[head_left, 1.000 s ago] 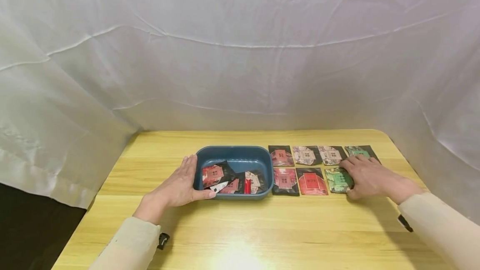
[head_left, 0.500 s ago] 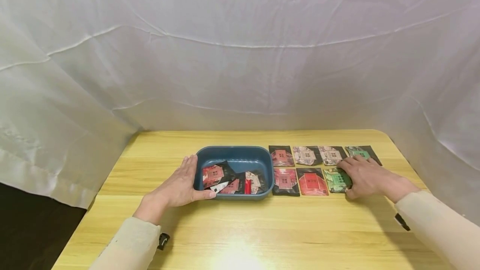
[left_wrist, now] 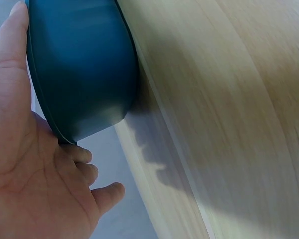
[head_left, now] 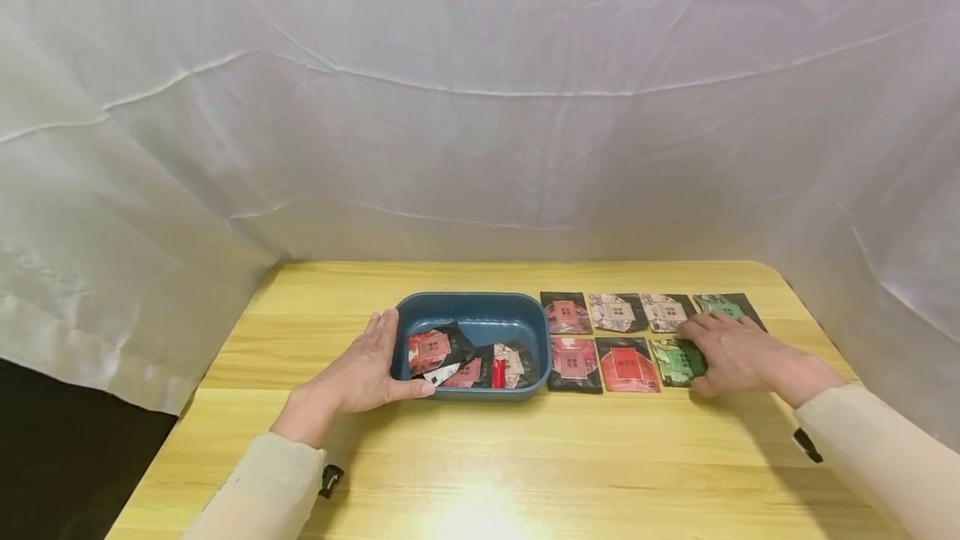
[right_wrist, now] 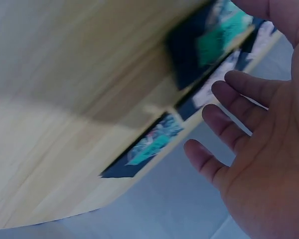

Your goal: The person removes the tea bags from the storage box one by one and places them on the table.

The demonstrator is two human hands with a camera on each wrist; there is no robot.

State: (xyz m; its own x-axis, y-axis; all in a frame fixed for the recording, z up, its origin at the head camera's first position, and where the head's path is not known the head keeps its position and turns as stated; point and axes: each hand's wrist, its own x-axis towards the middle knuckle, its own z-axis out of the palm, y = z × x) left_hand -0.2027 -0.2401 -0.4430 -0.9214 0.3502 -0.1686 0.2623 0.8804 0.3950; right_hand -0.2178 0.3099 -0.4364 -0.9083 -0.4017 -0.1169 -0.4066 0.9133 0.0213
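Observation:
A blue plastic bin (head_left: 468, 300) stands on the table with several tea sachets (head_left: 433, 347) lying loosely inside. My left hand (head_left: 348, 373) rests against its left side, fingers extended along the wall and thumb along the front rim. In the left wrist view the palm (left_wrist: 30, 184) is up against the bin's edge. At the right end of the front row, my right hand (head_left: 738, 355) touches a green tea sachet (head_left: 675, 363), with its fingers only slightly bent. The right wrist view shows spread fingers (right_wrist: 222, 124) beside this sachet (right_wrist: 222, 40), whose near part is blurred.
Right of the bin, two rows of flat sachets lie on the wooden table (head_left: 525, 448): red and pink ones (head_left: 573, 363), pale ones (head_left: 617, 312), and a green one (head_left: 722, 305) at the back right. Pale cloth (head_left: 480, 148) hangs behind the table.
The green sachet under my right hand has slid slightly left, closer to the red sachet beside it. My left hand and the bin hold their places.

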